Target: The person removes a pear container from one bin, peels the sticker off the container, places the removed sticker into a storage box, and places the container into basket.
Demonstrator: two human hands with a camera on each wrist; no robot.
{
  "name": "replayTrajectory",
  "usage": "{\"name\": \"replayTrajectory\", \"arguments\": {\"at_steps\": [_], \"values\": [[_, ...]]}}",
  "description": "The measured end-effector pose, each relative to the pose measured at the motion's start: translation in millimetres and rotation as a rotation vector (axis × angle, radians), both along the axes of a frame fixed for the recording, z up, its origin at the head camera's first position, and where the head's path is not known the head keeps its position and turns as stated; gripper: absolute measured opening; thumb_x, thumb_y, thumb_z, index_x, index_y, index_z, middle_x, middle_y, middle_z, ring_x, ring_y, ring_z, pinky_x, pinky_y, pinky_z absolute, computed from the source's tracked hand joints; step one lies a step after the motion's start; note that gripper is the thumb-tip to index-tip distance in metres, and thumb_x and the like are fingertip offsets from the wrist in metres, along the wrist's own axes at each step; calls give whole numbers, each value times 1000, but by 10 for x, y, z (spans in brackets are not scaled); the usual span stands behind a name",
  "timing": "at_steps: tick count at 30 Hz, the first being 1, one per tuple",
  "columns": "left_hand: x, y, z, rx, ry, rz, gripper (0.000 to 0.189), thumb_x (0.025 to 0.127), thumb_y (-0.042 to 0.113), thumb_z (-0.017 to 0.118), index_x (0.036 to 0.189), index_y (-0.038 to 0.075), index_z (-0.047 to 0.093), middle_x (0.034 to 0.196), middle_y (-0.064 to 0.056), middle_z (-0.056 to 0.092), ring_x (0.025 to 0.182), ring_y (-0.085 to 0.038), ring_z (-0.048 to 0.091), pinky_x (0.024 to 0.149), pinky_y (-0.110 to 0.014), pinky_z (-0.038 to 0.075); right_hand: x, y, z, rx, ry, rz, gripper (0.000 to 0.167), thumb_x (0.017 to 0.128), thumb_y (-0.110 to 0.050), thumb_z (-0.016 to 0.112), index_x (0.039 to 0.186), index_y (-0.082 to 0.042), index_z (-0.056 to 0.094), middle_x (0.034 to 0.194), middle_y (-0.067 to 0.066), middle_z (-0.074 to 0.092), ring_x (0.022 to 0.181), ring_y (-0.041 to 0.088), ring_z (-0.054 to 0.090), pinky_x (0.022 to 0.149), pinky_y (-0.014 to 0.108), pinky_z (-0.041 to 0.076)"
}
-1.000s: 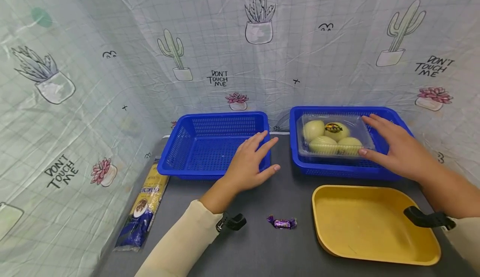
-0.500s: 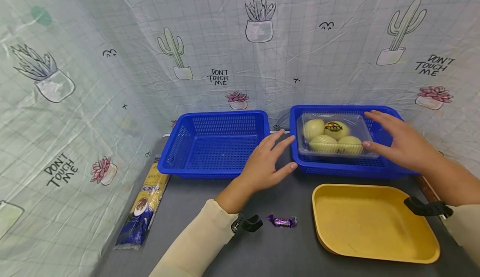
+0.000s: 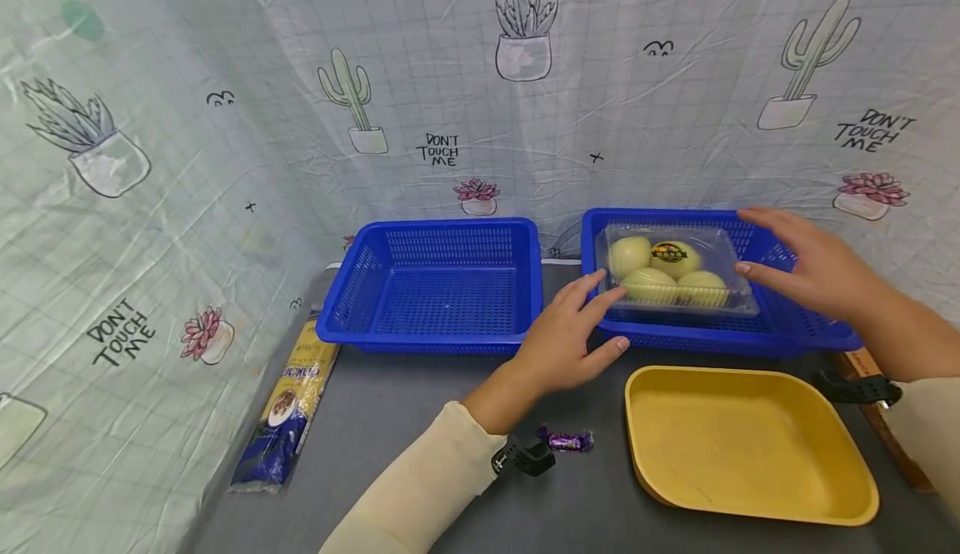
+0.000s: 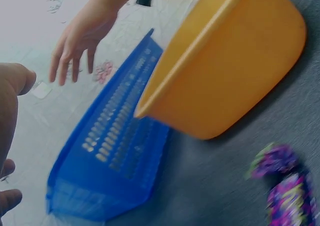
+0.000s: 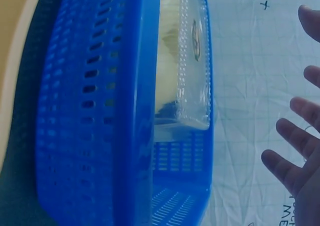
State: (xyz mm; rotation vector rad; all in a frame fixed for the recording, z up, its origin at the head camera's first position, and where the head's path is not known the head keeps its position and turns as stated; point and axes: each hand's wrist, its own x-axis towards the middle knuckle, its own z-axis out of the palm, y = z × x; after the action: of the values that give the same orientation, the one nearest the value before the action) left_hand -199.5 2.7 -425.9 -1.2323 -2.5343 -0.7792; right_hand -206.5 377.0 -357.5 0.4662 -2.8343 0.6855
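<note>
In the head view, a clear plastic box with several pale yellow-green round fruits rests in the right blue basket. My left hand hangs with fingers spread by the basket's front left corner; I cannot tell whether the fingertips touch. Over the basket's right part, my right hand has its fingers extended, with the thumb tip close to the box's right end. Neither hand holds anything. The right wrist view shows my right hand apart from the box.
A second blue basket stands to the left. Before the right basket lies a yellow tray. A purple-wrapped candy lies by my left wrist. At the left is a yellow and blue packet; a brown item lies right of the tray.
My left hand has moved right, from the left basket to the right basket's front left corner. My right hand has drawn slightly right and up, away from the box.
</note>
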Motion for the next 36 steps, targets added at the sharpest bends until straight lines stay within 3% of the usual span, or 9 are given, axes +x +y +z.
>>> {"name": "replayTrajectory", "arguments": {"at_steps": [7,14,21,31,36], "values": [[57,153,-97,40,-24,25,62,108,47,57,163,21,44,174,-9,29,157,-29,33,118,-54,42,-149,40,-7,19,-21,-6,80,97,-30,77,164,-8,39,165,32,34,147,61,31,112,83,21],[70,280,-181,133,-66,150,55,108,42,57,157,19,53,170,-14,37,154,-31,38,113,-57,46,-315,107,-16,29,-40,-21,77,100,-32,74,164,-7,39,164,34,35,146,62,31,112,83,22],[71,353,-315,180,-143,253,52,107,42,58,154,20,56,172,-12,32,156,-29,35,112,-57,47,-437,204,-52,47,-64,-54,75,103,-36,70,163,-3,39,163,36,35,146,63,30,114,81,21],[8,353,-439,251,-282,297,51,109,41,54,156,19,54,174,-11,27,155,-33,38,118,-57,40,-564,340,-116,67,-122,-80,76,104,-43,65,162,-2,39,158,39,37,140,65,34,109,83,26],[-28,367,-449,304,-319,329,48,111,37,53,154,17,56,171,-13,35,150,-32,46,119,-52,41,-655,390,-135,117,-115,-65,75,103,-43,66,159,1,43,155,40,42,140,64,36,110,81,27]]}}
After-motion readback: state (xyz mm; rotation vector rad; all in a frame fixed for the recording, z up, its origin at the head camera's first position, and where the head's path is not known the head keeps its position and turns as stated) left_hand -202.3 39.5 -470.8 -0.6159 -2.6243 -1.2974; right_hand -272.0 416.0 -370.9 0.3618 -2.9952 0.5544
